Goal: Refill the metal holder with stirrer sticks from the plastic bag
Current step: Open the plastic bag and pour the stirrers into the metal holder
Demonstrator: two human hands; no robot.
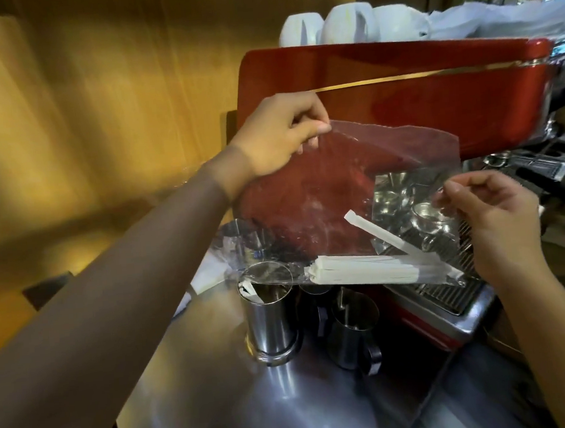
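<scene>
while left hand [279,137] and right hand [495,222] pinch plastic bag [324,204] edges | stirrer sticks [372,269] below | metal holder [271,318] underneath

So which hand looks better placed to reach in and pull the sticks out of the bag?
Probably the right hand. It pinches the plastic bag at its right edge, nearest the loose stirrer sticks lying along the bottom. The left hand grips the top corner, holding the bag up above the metal holder.

Access to metal holder [271,318]: mouth overhung by the plastic bag [341,209], one stick [251,291] inside, two steel jugs [351,329] crowding its right, red coffee machine [400,105] behind; bare bench [254,409] open in front.
</scene>
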